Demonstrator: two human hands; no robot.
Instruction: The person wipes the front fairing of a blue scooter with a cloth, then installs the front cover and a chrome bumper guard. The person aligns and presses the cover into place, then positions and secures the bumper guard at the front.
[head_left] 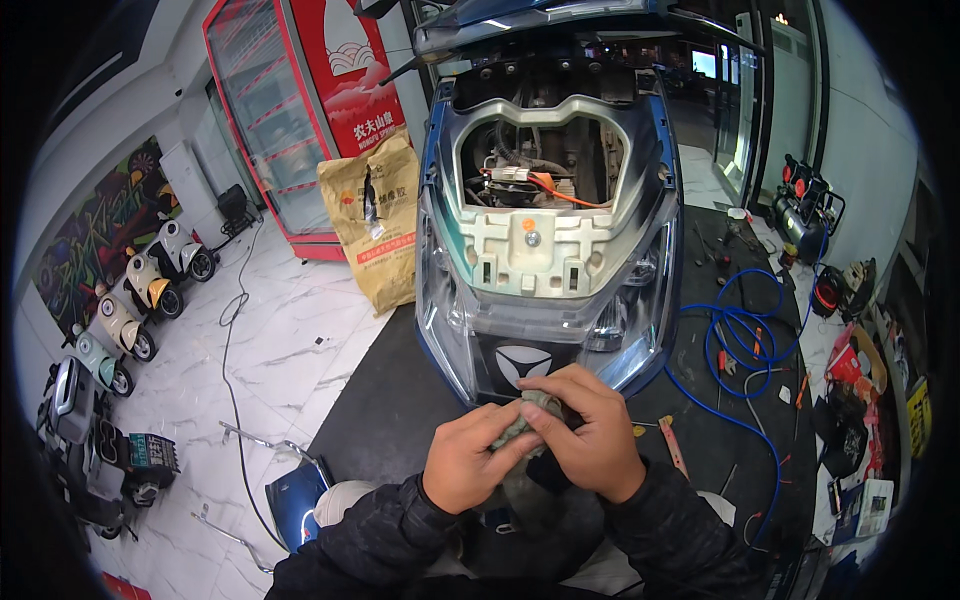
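Observation:
My left hand (468, 456) and my right hand (597, 437) are close together, low in the middle of the view. Both have their fingers closed on a crumpled grey-green cloth (516, 430), which may be a rag or a glove; much of it is hidden by the fingers. Just beyond them stands the front of a blue electric scooter, its clear headlight cover (640, 335) still on and a dark badge panel (510, 362) at the bottom. Above that, a pale inner frame (520, 250) surrounds an opening where wires and an orange cable (565, 190) show.
A brown paper sack (380, 235) leans beside the scooter, near a red display fridge (262, 120). Coiled blue hose (725, 315) and tools lie on the black mat at right, by an air compressor (800, 220). Parked scooters (145, 300) line the left. A blue panel (295, 500) lies lower left.

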